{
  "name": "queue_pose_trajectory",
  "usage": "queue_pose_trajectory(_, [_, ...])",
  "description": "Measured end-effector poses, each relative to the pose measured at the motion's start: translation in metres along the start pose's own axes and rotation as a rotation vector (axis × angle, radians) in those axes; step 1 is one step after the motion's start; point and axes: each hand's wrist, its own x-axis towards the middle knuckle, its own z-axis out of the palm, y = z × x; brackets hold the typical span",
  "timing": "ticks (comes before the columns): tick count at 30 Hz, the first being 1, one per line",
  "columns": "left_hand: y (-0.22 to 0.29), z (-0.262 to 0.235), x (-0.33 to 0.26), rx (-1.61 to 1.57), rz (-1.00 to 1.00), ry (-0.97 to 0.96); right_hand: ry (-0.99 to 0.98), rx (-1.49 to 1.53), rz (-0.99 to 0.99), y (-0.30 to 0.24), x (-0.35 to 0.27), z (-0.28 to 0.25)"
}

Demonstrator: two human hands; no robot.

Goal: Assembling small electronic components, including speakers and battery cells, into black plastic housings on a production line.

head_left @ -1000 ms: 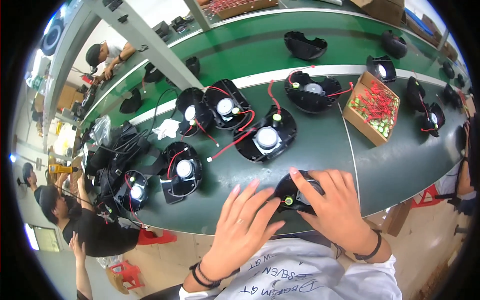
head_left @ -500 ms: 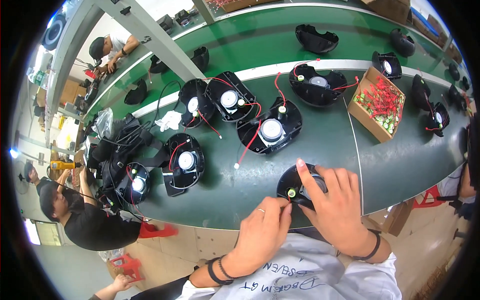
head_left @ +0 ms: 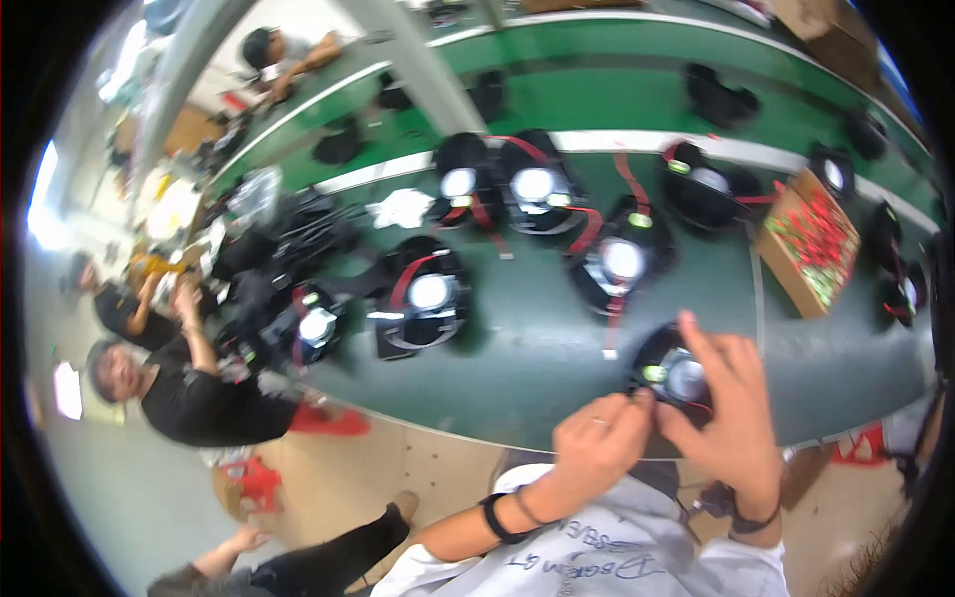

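Observation:
A rounded black speaker housing [head_left: 652,348] lies at the near edge of the green bench, with a silver round speaker [head_left: 686,380] inside. Beside that speaker is a small green-topped cylinder [head_left: 654,374]. My right hand [head_left: 736,413] grips the housing from the right, index finger at its far rim and thumb at the near side. At the near left edge my left hand [head_left: 602,435] has thumb and forefinger pinched together. What lies between those fingertips is too blurred and covered to make out. A bit of red wire shows by my right thumb.
Several similar housings with red wires, such as this one [head_left: 622,259] and this one [head_left: 423,298], stand around the bench. At the right is a cardboard box [head_left: 781,261] of red-wired green cylinders. White crumpled tissue [head_left: 401,208] and black cables lie left. Other people sit at the left.
The view has swung, so the bench and its things appear shifted to the right, and it is blurred. Both hands stay at the same housing, their grip much the same.

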Motion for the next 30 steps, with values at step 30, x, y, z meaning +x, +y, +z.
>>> queue_pose_trajectory(30, [-0.041,0.042,0.018,-1.188,-0.331,-0.479,0.083,0.143,-0.014,0.032,-0.038,0.000])
